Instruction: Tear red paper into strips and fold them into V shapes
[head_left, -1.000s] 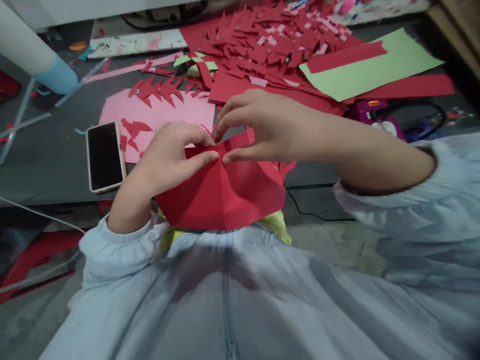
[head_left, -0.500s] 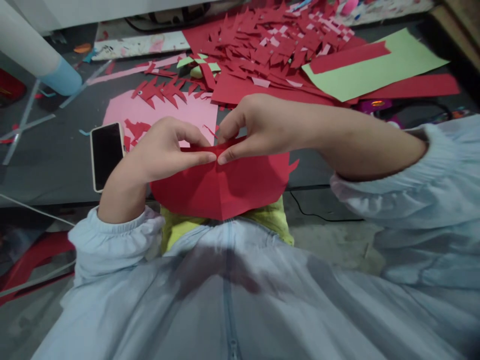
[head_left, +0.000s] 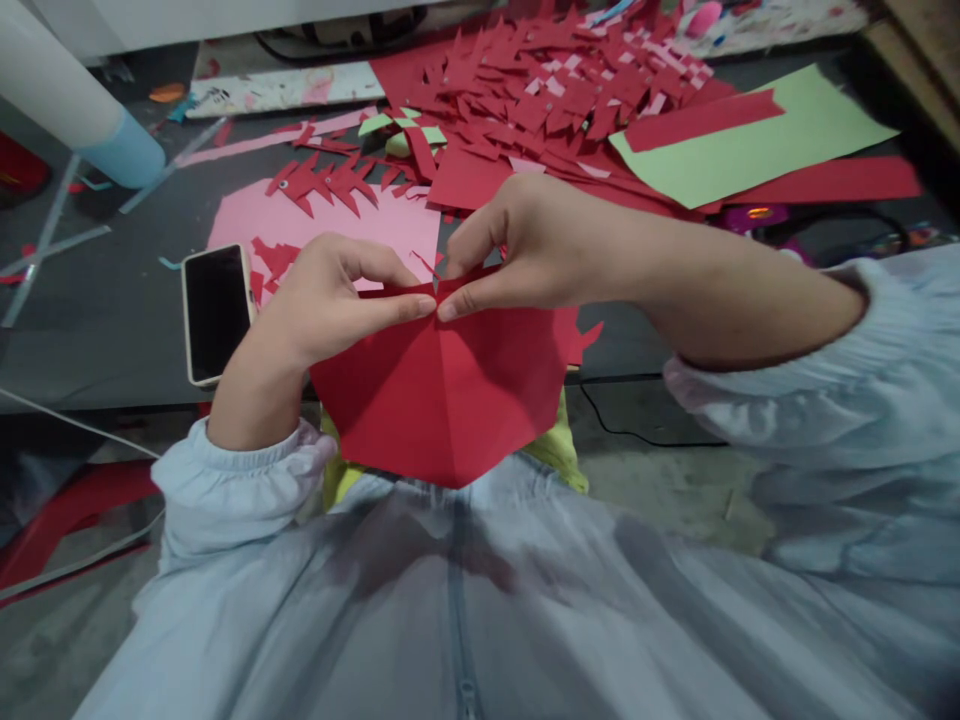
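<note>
A large sheet of red paper (head_left: 450,400) with a crease down its middle hangs over the near table edge, above my lap. My left hand (head_left: 345,300) pinches its top edge just left of the crease. Just right of the crease, my right hand (head_left: 517,250) pinches the same edge, the two thumbs almost touching. A small notch shows in the edge between them. Behind my hands lies pink paper (head_left: 390,225) with a red cut-out fish shape (head_left: 304,185) on it.
A phone (head_left: 216,315) lies left of my left hand. Farther back are a pile of red cut paper (head_left: 525,90), green paper (head_left: 697,160) and a white and blue cylinder (head_left: 124,145). Clear strips (head_left: 45,240) lie at the left. A black cable (head_left: 637,435) hangs below the table.
The lower part of the red sheet has swung down and nearer to my body, showing more of its face. Both hands keep their pinch, and a notch now shows between the thumbs.
</note>
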